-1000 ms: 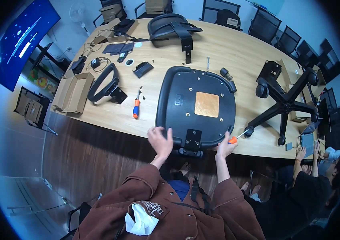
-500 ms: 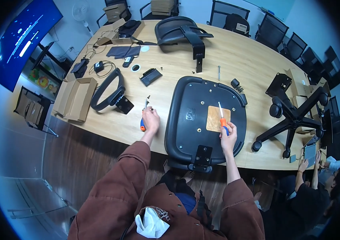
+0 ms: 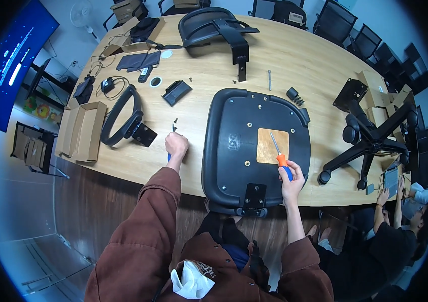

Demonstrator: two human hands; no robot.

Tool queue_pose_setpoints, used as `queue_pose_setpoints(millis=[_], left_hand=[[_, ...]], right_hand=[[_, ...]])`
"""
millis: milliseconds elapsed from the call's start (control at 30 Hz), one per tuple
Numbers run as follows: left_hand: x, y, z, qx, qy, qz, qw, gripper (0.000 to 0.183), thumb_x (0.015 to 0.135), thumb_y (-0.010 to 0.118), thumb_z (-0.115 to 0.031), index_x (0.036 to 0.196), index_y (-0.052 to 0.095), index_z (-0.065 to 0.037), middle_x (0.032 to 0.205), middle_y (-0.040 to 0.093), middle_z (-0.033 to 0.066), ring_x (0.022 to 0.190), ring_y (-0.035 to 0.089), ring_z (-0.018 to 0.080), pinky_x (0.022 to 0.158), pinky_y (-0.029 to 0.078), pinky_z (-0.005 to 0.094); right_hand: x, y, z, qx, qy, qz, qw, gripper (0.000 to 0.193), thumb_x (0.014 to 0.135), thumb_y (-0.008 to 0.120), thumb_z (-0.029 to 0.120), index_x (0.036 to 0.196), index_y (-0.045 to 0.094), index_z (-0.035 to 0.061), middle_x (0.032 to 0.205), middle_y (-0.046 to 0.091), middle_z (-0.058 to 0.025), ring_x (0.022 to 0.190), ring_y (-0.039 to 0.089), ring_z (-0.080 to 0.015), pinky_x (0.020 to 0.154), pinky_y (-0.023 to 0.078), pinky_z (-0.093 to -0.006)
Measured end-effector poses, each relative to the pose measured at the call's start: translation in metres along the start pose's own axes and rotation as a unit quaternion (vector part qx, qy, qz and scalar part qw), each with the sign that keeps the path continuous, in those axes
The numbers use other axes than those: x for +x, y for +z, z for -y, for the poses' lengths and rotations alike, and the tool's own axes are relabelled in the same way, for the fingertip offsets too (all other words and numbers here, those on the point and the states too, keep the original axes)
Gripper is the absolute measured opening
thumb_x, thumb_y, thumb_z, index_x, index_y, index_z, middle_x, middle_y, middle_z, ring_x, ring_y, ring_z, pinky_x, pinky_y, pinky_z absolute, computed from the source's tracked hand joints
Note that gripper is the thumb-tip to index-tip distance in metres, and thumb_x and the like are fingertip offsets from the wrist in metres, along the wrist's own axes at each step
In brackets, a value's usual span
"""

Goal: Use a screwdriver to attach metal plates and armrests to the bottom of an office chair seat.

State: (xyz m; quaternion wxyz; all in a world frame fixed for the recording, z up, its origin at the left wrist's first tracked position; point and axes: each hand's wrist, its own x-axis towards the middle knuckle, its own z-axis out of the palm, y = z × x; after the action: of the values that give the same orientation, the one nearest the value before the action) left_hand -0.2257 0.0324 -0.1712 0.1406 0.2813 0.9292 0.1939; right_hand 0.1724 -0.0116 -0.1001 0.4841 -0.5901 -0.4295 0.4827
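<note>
My right hand (image 3: 292, 180) is closed round the orange and blue handle of a screwdriver (image 3: 281, 160). Its shaft points away over a wooden-coloured square panel (image 3: 266, 155) on an upturned black chair seat (image 3: 224, 166). The seat has several round metal fittings, and a black bracket (image 3: 255, 195) is at its near edge. Left of the seat, my left hand (image 3: 177, 144) is closed over a second screwdriver (image 3: 169, 157) at the tabletop. A bit of blue handle and the shaft show; my fingers hide the rest. Small dark screws (image 3: 175, 121) lie just past the shaft tip.
A black armrest (image 3: 123, 118) and a cardboard tray (image 3: 80, 133) are to the left. Farther back lie a chair backrest (image 3: 209, 25), a long bolt (image 3: 269, 80) and a spring (image 3: 295, 96). The wheeled base (image 3: 370, 143) stands right, near another person (image 3: 390, 246) at a laptop.
The view has shifted, so the table's things sit farther left. My right screwdriver has tilted, its tip swinging left over the panel. My left hand now covers more of its screwdriver's handle.
</note>
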Motion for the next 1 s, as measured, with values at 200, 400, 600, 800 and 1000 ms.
queue_pose_setpoints(millis=[200,400,600,800,1000], left_hand=[[-0.003,-0.004,0.011,-0.538,-0.062,0.199,0.816,0.021,0.096,0.067,-0.015,0.111,0.068,0.0,0.097,0.072,0.0109,0.084,0.07,0.0191,0.071,0.057,0.0308],[-0.041,-0.034,0.007,-0.682,-0.031,0.322,0.656,0.014,0.1,0.061,-0.015,0.107,0.066,-0.004,0.107,0.069,0.0103,0.089,0.068,0.018,0.079,0.057,0.0289],[-0.105,-0.041,-0.012,-0.762,-0.055,0.409,0.499,0.016,0.101,0.058,-0.017,0.107,0.065,-0.004,0.104,0.067,0.0079,0.098,0.065,0.0202,0.085,0.053,0.0329],[-0.172,-0.036,-0.049,-0.745,-0.137,0.493,0.426,0.015,0.1,0.061,-0.02,0.103,0.068,-0.007,0.105,0.066,0.0059,0.102,0.06,0.0179,0.093,0.049,0.0337],[-0.203,-0.03,-0.051,-0.754,-0.156,0.514,0.378,0.015,0.101,0.058,-0.017,0.105,0.066,-0.005,0.11,0.064,0.0071,0.104,0.06,0.0188,0.094,0.049,0.0342]], right_hand=[[-0.004,-0.002,-0.001,-0.003,-0.033,0.021,0.999,0.034,0.085,0.074,-0.002,0.116,0.062,-0.0003,0.097,0.069,-0.0059,0.085,0.063,-0.0069,0.077,0.049,-0.0204],[-0.011,-0.004,0.009,0.022,-0.025,0.053,0.998,0.034,0.084,0.076,-0.001,0.115,0.064,-0.0019,0.102,0.07,-0.0076,0.09,0.064,-0.0092,0.081,0.049,-0.0222],[-0.039,0.011,0.049,-0.07,-0.117,0.122,0.983,0.027,0.081,0.079,0.004,0.107,0.073,-0.0017,0.103,0.071,-0.0098,0.095,0.066,-0.0145,0.086,0.05,-0.0269],[-0.058,0.019,0.069,-0.082,-0.185,0.133,0.97,0.027,0.078,0.079,0.001,0.104,0.072,-0.0025,0.101,0.072,-0.0133,0.094,0.069,-0.019,0.086,0.052,-0.0293],[-0.073,-0.008,0.072,-0.105,-0.193,0.118,0.969,0.025,0.078,0.078,0.0,0.102,0.072,-0.0032,0.1,0.072,-0.0129,0.094,0.068,-0.019,0.086,0.051,-0.0297]])
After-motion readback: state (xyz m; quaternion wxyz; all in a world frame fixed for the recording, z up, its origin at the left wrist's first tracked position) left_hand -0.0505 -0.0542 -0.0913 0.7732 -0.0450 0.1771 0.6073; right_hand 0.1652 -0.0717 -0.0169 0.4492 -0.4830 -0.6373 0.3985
